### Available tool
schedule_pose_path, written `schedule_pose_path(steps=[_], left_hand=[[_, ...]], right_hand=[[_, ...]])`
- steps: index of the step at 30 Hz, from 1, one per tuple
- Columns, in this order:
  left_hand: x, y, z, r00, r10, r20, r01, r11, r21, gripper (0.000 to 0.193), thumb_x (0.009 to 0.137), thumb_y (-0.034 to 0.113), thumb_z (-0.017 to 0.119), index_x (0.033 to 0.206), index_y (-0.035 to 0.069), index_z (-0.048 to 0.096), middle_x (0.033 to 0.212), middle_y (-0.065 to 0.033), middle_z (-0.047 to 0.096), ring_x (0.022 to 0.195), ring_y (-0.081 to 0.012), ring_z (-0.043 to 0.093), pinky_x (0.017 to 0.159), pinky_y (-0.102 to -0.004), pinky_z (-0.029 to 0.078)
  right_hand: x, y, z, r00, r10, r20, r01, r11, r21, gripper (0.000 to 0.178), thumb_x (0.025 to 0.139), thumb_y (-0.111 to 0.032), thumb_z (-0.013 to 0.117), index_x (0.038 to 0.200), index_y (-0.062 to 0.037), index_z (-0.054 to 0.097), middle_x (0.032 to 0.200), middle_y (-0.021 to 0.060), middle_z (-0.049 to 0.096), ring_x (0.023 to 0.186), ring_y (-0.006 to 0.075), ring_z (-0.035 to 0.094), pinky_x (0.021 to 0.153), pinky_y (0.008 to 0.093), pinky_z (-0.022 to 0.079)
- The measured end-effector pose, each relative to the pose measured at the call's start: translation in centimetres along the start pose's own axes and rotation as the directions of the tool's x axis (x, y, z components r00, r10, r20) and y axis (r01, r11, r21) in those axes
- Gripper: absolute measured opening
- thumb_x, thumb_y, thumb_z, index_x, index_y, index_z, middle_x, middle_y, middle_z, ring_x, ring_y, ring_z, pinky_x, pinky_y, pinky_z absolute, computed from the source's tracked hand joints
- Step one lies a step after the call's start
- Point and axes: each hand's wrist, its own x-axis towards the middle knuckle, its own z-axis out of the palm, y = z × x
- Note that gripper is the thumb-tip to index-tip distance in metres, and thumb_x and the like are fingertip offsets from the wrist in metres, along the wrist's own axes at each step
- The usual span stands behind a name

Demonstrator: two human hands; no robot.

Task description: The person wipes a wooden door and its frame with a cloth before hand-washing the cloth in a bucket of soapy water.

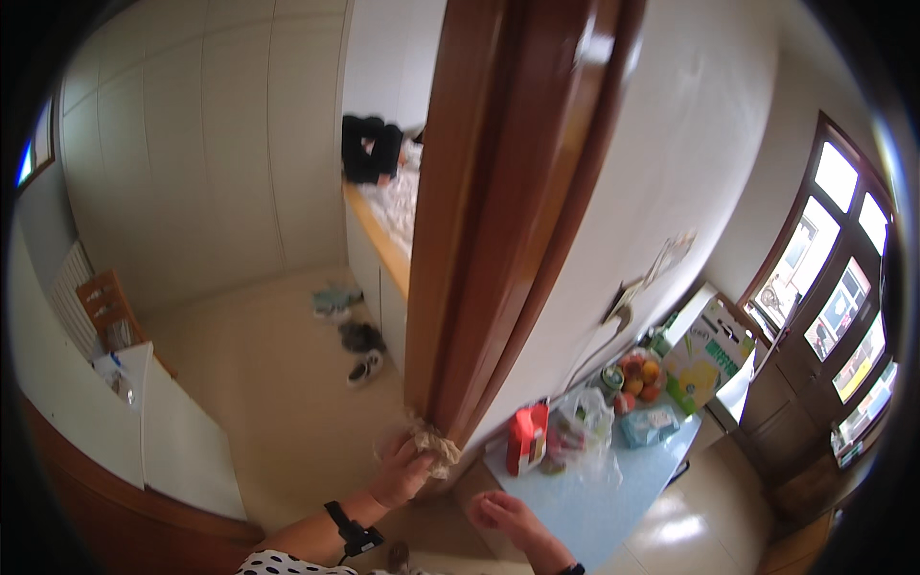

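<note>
My left hand (403, 475) is closed round a crumpled tan cloth (437, 452). The cloth presses against the lower part of the brown wooden door frame (481, 249). A black band with a small box sits on my left wrist. To the right, my right hand (502, 514) hangs in front of the light-blue table top (575, 508), apart from the frame. Its fingers are curled in, and nothing shows in them.
On the table stand a red packet (527, 437), a clear plastic bag (585, 422), a light-blue pack (649, 425), fruit (639, 375) and a carton (709, 347). Through the doorway, shoes (362, 351) lie on the floor beside a bed; a white cabinet (182, 441) and wooden chair (108, 307) stand left.
</note>
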Motion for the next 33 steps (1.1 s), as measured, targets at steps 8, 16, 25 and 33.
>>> schedule_pose_path(steps=[8, 16, 25, 33], left_hand=[[5.3, 4.2, -6.6, 0.889, -0.366, -0.274, 0.327, 0.928, -0.179, 0.048, 0.068, -0.008, 0.053, 0.114, 0.003, 0.055, 0.111, -0.0181, 0.053, 0.1, -0.0367, 0.051, 0.085, -0.0413, 0.044], [-1.6, 4.8, 4.9, 0.746, -0.531, -0.402, 0.533, 0.838, -0.118, 0.027, 0.075, -0.004, 0.055, 0.101, 0.004, 0.056, 0.107, -0.0181, 0.053, 0.095, -0.0377, 0.053, 0.079, -0.0405, 0.045], [-16.5, 10.5, 12.1, 0.483, -0.854, -0.192, 0.843, 0.513, -0.159, 0.046, 0.076, -0.004, 0.053, 0.121, 0.008, 0.052, 0.116, -0.0107, 0.058, 0.109, -0.0237, 0.054, 0.09, -0.0329, 0.043], [7.4, 8.6, 4.2, 0.849, -0.031, -0.527, 0.374, 0.739, 0.559, 0.053, 0.069, 0.002, 0.067, 0.119, 0.017, 0.056, 0.119, -0.0132, 0.042, 0.106, -0.0352, 0.045, 0.088, -0.0411, 0.043]], right_hand=[[-2.4, 2.1, -1.5, 0.996, 0.084, -0.02, -0.086, 0.984, -0.153, 0.022, 0.093, -0.02, 0.05, 0.108, -0.0045, 0.054, 0.094, 0.0056, 0.063, 0.085, 0.0135, 0.061, 0.076, 0.0261, 0.048], [-8.2, 4.7, -5.3, 0.993, 0.08, 0.088, -0.068, 0.989, -0.131, 0.019, 0.093, -0.018, 0.05, 0.106, -0.0053, 0.054, 0.093, 0.006, 0.064, 0.083, 0.0149, 0.062, 0.074, 0.0266, 0.048], [-16.9, 9.8, -17.6, 0.945, 0.255, -0.203, -0.255, 0.967, 0.03, 0.018, 0.089, -0.017, 0.055, 0.101, -0.0034, 0.055, 0.088, 0.0083, 0.064, 0.078, 0.0163, 0.062, 0.068, 0.0252, 0.048], [-15.1, 11.2, -18.2, 0.922, 0.349, -0.168, -0.312, 0.926, 0.211, 0.015, 0.087, -0.015, 0.057, 0.098, -0.0052, 0.054, 0.084, 0.0072, 0.064, 0.076, 0.0166, 0.062, 0.066, 0.0253, 0.048]])
